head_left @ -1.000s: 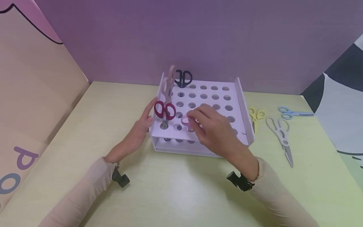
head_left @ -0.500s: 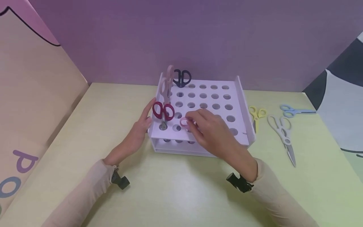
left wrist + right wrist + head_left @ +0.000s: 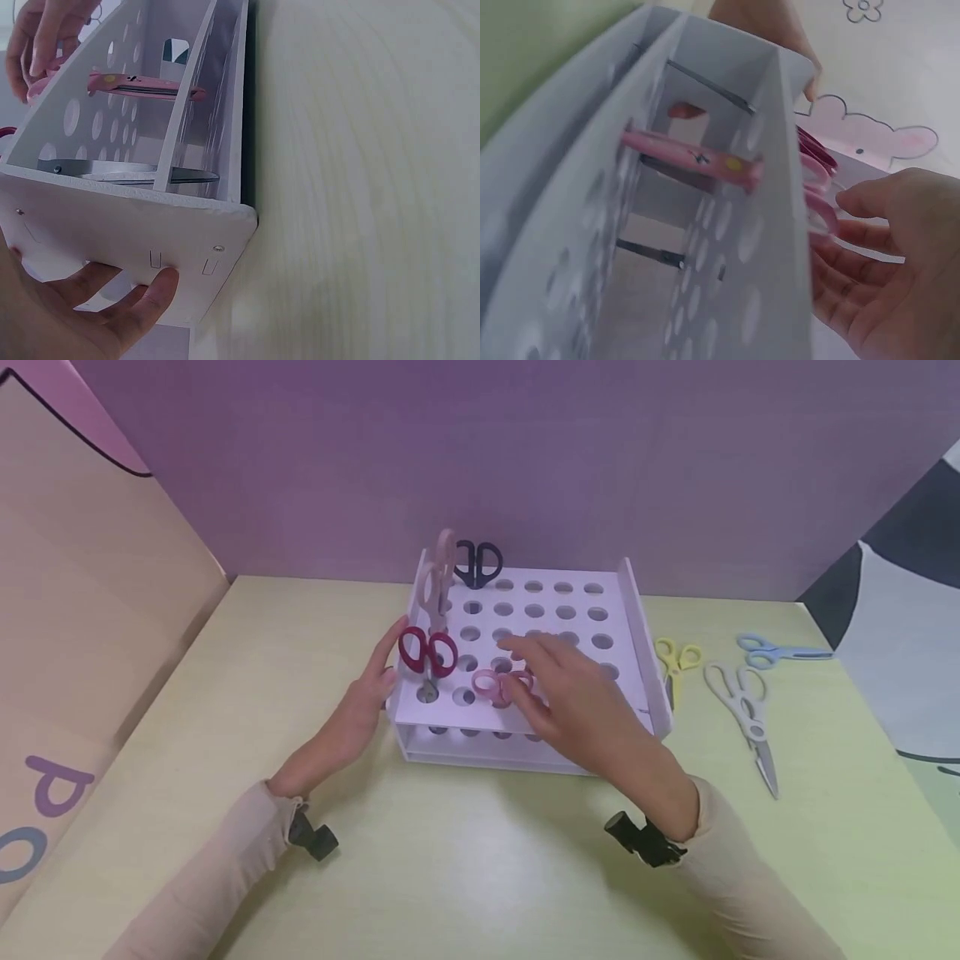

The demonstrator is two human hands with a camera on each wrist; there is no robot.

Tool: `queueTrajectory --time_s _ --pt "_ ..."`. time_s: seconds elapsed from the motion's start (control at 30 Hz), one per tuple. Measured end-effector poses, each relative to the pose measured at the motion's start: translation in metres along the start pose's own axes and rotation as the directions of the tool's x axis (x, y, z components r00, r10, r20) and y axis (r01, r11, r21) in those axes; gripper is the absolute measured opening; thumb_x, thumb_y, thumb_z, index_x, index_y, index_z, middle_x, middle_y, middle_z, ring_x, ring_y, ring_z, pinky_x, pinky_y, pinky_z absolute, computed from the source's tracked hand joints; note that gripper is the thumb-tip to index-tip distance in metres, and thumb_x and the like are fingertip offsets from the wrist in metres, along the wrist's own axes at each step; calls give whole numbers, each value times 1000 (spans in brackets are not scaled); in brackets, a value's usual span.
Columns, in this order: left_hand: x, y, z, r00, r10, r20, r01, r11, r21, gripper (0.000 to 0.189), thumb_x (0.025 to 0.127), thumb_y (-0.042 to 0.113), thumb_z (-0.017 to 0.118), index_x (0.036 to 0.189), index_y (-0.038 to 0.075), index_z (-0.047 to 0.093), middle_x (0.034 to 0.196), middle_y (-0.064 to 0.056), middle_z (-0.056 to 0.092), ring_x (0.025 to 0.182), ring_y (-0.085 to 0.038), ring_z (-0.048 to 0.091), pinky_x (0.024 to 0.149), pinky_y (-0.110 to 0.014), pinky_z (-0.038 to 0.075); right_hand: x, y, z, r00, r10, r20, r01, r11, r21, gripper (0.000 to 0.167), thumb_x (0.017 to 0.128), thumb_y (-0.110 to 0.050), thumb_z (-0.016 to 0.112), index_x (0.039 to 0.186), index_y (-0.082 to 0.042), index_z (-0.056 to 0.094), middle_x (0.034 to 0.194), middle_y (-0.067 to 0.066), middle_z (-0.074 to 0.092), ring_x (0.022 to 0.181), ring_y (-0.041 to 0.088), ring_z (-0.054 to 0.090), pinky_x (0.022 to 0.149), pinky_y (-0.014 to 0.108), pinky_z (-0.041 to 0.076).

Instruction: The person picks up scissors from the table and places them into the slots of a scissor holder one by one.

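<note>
A white rack [image 3: 517, 720] with rows of round holes stands on the table. Its left side panel is touched by my left hand [image 3: 352, 710], one finger stretched along it; in the left wrist view a fingertip enters the panel's cutout. Pink scissors [image 3: 491, 685] stand blades down in a front-row hole, their blades [image 3: 697, 159] passing through both levels. Beside their handles is my right hand [image 3: 581, 710], thumb and index finger spread apart. Dark red scissors [image 3: 429, 653] stand in the front left hole. Behind them are pale pink-handled scissors [image 3: 433, 587] and black-handled scissors [image 3: 477, 564].
Right of the rack lie yellow scissors [image 3: 677, 658], white-handled scissors [image 3: 744, 706] and blue scissors [image 3: 780, 652] on the table [image 3: 480, 860]. A purple wall [image 3: 525, 460] rises behind the rack.
My right hand has let go of the pink scissors' handles, and its fingers have spread and lifted a little. The left hand has stayed at the rack's side.
</note>
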State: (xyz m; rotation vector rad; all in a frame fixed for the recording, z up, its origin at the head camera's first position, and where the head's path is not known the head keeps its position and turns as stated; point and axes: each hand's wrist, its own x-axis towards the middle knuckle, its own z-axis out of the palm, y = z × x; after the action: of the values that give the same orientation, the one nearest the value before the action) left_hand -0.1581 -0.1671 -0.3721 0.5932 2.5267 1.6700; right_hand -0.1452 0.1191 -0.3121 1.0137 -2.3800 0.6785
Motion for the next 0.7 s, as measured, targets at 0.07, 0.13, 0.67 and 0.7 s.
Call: queueTrajectory --time_s 0.07,0.13,0.67,0.7 --pt "0 0 0 1000 4 0 -4 1000 2 59 102 47 30 156 51 7 164 14 14 147 -26 30 109 -65 32 0 1 -6 1000 8 -10 -8 1000 0 36 92 -15 69 125 -3 61 111 13 67 89 24 63 72 37 57" --pt "0 1 -1 1000 7 0 -7 1000 5 59 102 47 30 156 51 6 164 14 14 147 -26 31 108 -65 33 0 3 -11 1000 13 -21 -13 1000 6 34 92 -13 69 123 -2 62 110 13 67 89 24 62 73 37 56" --pt "-1 0 1 1000 8 3 -7 1000 -13 60 101 48 31 155 51 8 163 14 18 145 -27 34 107 -66 34 -3 11 -32 997 68 -26 -68 998 9 26 91 -7 68 116 -2 64 105 11 67 85 21 60 70 34 54" --pt "-1 0 1 1000 9 3 -9 1000 -17 60 101 47 31 156 51 8 163 13 18 144 -27 35 108 -65 34 -3 11 -33 997 73 -28 -73 997 7 25 91 -7 68 116 -2 64 104 11 67 85 21 60 70 34 54"
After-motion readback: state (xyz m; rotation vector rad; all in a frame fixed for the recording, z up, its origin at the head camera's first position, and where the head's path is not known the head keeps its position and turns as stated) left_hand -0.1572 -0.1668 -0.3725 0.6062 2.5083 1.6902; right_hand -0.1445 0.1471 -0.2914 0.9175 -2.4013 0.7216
